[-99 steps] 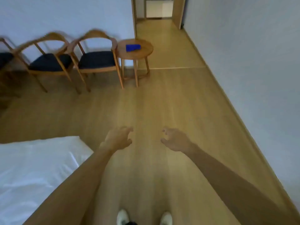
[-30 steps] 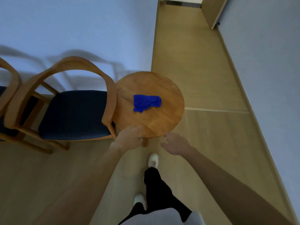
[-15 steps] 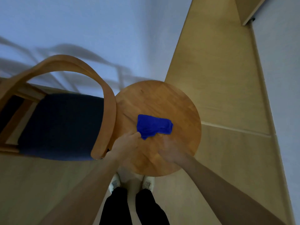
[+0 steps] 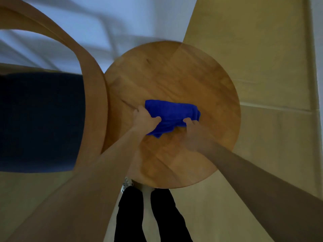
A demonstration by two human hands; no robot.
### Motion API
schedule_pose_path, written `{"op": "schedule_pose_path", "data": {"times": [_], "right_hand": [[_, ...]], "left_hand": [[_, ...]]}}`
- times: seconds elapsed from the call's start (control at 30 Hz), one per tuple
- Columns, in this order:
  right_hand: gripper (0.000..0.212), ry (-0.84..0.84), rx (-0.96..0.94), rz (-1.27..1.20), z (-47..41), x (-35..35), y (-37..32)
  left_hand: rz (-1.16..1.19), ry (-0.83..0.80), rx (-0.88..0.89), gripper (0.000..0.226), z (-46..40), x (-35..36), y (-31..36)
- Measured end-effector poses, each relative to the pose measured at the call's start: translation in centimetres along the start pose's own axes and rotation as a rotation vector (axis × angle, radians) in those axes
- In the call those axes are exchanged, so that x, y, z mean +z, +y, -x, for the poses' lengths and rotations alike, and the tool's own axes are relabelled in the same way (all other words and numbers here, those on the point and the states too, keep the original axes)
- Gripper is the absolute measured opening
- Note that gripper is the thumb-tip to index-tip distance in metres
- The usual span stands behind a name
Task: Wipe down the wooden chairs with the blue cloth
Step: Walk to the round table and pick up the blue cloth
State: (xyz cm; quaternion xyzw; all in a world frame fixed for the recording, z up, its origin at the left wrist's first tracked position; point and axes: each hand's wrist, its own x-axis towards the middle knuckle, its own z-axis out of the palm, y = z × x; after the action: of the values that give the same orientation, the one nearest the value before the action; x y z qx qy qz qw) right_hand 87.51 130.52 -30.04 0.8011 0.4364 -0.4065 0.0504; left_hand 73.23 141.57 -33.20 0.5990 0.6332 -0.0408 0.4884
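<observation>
Both hands pinched the blue cloth [image 4: 170, 114] at centre frame — left hand [image 4: 145, 117] on its left end, right hand [image 4: 192, 131] on its lower right edge — atop the round side table [image 4: 174, 75]. The step was pickup; next, lift and carry it left to the wooden chair [image 4: 94, 95].

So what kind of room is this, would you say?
Probably a guest room or small sitting area: a wooden armchair with a dark cushion beside a round wooden side table, wood flooring, plain walls. Nothing marks it for certain.
</observation>
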Motion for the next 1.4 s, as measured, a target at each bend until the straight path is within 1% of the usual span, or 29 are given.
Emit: {"op": "schedule_pose_path", "data": {"times": [0.07,0.1,0.2,0.23,0.3,0.37,0.47,0.53,0.57,0.63,0.67,0.7,0.73,0.77,0.83,0.87,0.9,0.93,0.97,1.03,1.1,1.2,1.27,1.33,1.4], "right_hand": [[0.069,-0.029,-0.004,0.011,0.2,0.2,0.3],[0.069,-0.033,-0.005,0.013,0.2,0.2,0.4],[0.064,-0.027,-0.007,0.0,0.0,-0.2,0.1],[0.062,-0.019,-0.011,-0.014,-0.2,-0.3,-0.1],[0.059,0.003,-0.032,-0.053,-0.6,-0.5,-0.3],[0.06,0.027,-0.058,-0.067,-1.0,-0.6,-0.4],[0.072,0.082,-0.075,-0.084,-0.9,-0.9,-0.1],[0.086,0.143,-0.127,-0.104,-0.2,-1.3,-0.1],[0.096,0.163,-0.14,-0.111,0.3,-1.5,-0.1],[0.114,0.178,-0.118,-0.074,1.2,-2.1,-0.5],[0.118,0.187,-0.093,-0.047,1.6,-2.5,-0.9],[0.115,0.208,-0.079,-0.037,1.9,-3.0,-1.3],[0.105,0.246,-0.081,-0.05,2.1,-3.6,-1.8],[0.086,0.3,-0.097,-0.085,2.3,-4.4,-2.2],[0.034,0.412,-0.128,-0.216,2.5,-6.5,-3.2],[0.014,0.448,-0.124,-0.293,2.7,-7.8,-3.7],[0.004,0.476,-0.119,-0.352,2.7,-9.2,-4.0],[0.006,0.504,-0.127,-0.375,2.6,-10.7,-4.3],[0.012,0.528,-0.159,-0.372,2.6,-12.2,-4.6],[0.015,0.568,-0.255,-0.333,2.7,-14.9,-5.2],[0.013,0.614,-0.295,-0.314,3.0,-16.9,-5.9],[0.011,0.675,-0.333,-0.329,3.4,-18.2,-6.4],[0.009,0.653,-0.351,-0.292,3.7,-17.8,-6.2],[0.009,0.614,-0.348,-0.232,3.6,-16.0,-5.2],[0.01,0.484,-0.339,-0.176,3.5,-12.9,-3.8]], "left_hand": [[0.026,0.08,-0.075,0.067,-0.5,0.4,-0.3],[0.088,0.091,-0.1,0.065,-0.8,0.5,-0.3],[0.39,0.065,-0.175,0.058,-1.0,0.6,0.4],[0.458,0.05,-0.208,0.055,-1.0,0.7,0.8],[0.532,0.006,-0.261,0.048,-1.1,0.9,1.5],[0.557,-0.024,-0.275,0.043,-1.1,1.2,2.0],[0.604,-0.048,-0.268,0.023,-0.3,0.8,3.0],[0.639,-0.043,-0.243,0.009,0.8,-0.2,4.4],[0.652,-0.03,-0.216,0.01,1.2,-0.7,5.3],[0.689,-0.015,-0.154,0.019,2.5,-2.2,7.3],[0.702,-0.017,-0.112,0.025,3.2,-3.0,8.3],[0.707,-0.031,-0.061,0.036,3.8,-3.9,9.3],[0.698,-0.056,-0.004,0.048,4.5,-4.9,10.4],[0.678,-0.081,0.062,0.049,5.1,-6.0,11.4],[0.606,-0.091,0.176,0.018,6.3,-8.7,13.1],[0.58,-0.09,0.207,0.005,6.9,-10.2,13.8],[0.573,-0.097,0.231,0.005,7.4,-11.6,14.3],[0.582,-0.111,0.255,0.01,7.8,-12.9,14.7],[0.588,-0.118,0.287,0.02,8.1,-14.1,15.0],[0.567,-0.112,0.368,0.036,8.9,-15.9,15.4],[0.597,-0.093,0.453,0.038,9.4,-17.1,15.9],[0.695,-0.094,0.539,0.031,9.7,-17.4,16.5],[0.712,-0.074,0.524,0.025,9.6,-16.4,16.0],[0.666,-0.023,0.453,0.022,9.3,-14.5,14.4],[0.56,-0.003,0.372,0.027,9.1,-11.8,11.4]]}}
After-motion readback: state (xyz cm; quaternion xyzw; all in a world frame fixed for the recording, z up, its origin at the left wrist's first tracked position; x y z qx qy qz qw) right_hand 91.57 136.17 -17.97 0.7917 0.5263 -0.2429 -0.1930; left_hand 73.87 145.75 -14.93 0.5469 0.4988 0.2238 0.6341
